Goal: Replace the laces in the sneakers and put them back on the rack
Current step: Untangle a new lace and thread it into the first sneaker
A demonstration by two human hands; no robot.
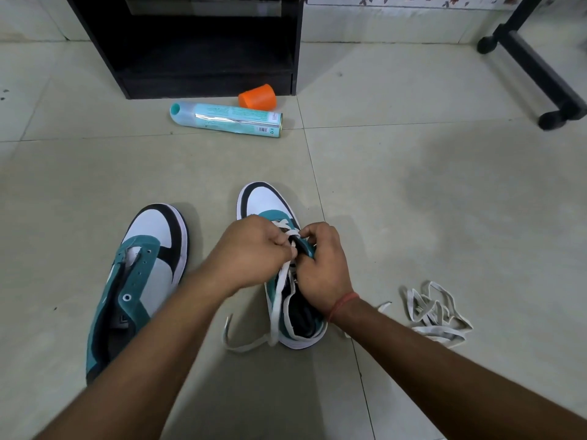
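- My left hand (251,249) and my right hand (320,268) both pinch the white lace (275,300) over the right sneaker (270,201) on the floor (413,201); fingers curled tight.
- The lace is flat, soft and floppy; I think it is best held near its tip to poke it through a hole.
- The left sneaker (139,281) has no lace; it looks light, with a stiff sole; I would lift it by the heel.
- A loose lace pile (435,309) lies just beside my right arm.
- The black rack (203,46) is well apart.
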